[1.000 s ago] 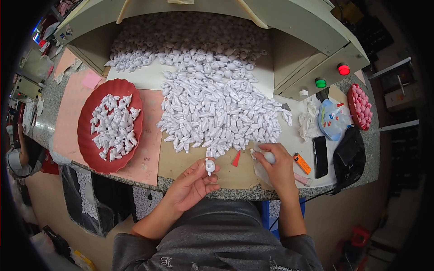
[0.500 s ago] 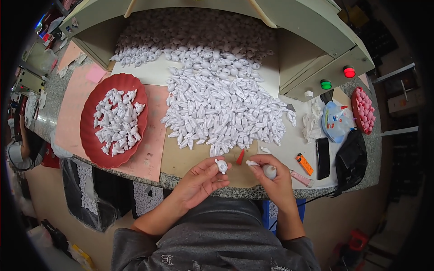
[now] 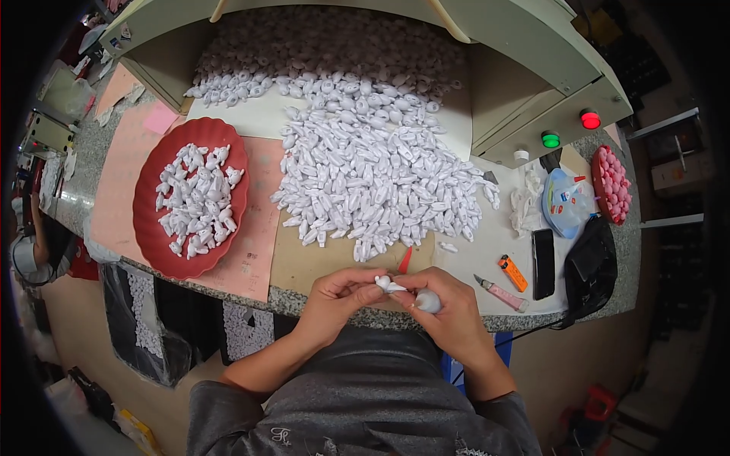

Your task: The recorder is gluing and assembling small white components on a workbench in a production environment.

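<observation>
Change: the two hands, apart half a second ago, are now brought together at the near edge of the counter, and the small white piece is carried from the left hand's side to the meeting point.
Left hand: its grip is closed, fingertips pinched on the small white piece.
Right hand: its grip is curled shut around a small pale tool, whose rounded end shows between the fingers; the tip is held against the white piece.
White piece: held between both hands, just above the counter's front edge, below the red scrap.
Pile: a large heap of white pieces is spread across the middle of the counter.
Red tray: set to the left, filled with more white pieces.
Right side: an orange lighter, a pink knife and a black phone are laid near each other.
</observation>
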Demonstrator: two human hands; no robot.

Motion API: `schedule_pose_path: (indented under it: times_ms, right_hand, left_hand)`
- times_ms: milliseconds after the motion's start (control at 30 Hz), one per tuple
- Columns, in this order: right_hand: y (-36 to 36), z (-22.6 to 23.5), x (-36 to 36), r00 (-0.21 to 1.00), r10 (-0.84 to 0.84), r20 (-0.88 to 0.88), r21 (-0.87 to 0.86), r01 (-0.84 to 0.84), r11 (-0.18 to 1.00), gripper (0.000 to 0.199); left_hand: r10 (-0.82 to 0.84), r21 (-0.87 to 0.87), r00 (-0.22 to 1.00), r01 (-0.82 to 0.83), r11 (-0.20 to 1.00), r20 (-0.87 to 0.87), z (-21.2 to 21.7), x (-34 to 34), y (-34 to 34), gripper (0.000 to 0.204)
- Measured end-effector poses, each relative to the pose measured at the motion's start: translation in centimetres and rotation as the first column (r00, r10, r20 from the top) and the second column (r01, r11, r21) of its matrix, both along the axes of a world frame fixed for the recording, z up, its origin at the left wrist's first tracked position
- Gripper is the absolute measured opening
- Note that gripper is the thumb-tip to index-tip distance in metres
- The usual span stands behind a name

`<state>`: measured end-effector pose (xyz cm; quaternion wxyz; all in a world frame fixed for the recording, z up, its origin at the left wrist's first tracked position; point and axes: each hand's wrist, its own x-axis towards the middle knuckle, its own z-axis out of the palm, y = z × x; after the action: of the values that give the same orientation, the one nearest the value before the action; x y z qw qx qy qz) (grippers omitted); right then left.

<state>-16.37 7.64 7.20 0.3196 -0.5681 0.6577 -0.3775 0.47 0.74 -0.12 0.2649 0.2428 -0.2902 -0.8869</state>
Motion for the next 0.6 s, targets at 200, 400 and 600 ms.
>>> schedule_pose_path:
  times_ms: [200, 400, 600]
  right_hand:
    - [0.4, -0.2, -0.3, 0.927, -0.163, 0.337, 0.22, 0.091, 0.971, 0.016]
    - [0.7, -0.9, 0.0, 0.962, -0.133, 0.239, 0.142, 0.1, 0.985, 0.015]
    - [0.9, -1.8, 0.2, 0.953, -0.164, 0.253, 0.127, 0.135, 0.983, 0.015]
  left_hand:
    - [0.04, -0.152, 0.994, -0.024, 0.988, 0.103, 0.0, -0.2, 0.0, 0.023]
    - [0.059, -0.178, 0.988, -0.033, 0.983, 0.145, -0.9, -0.3, 0.4, 0.02]
    - [0.101, -0.183, 0.984, -0.074, 0.98, 0.147, -1.1, -0.5, 0.6, 0.019]
